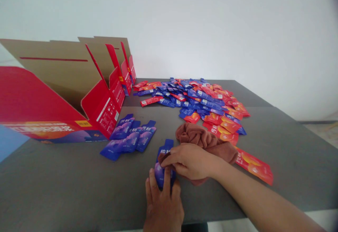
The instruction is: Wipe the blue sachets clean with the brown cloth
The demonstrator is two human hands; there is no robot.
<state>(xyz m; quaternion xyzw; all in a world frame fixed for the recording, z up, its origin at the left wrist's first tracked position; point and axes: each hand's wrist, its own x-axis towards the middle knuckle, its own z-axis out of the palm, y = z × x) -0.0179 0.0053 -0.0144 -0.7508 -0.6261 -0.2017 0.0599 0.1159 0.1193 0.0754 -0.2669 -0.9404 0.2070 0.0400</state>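
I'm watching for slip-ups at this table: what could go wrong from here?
The blue pouch could skid or crease under the brown cloth if the left hand, pressing its lower end, eases off while the right hand rubs.
The bunched cloth meets the end of a red pouch and might drag it along.
The overlapping blue pouches beside the open box could slide apart if knocked.

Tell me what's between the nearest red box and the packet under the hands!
Overlapping blue packets lie there on the gray table, seen in the head view.
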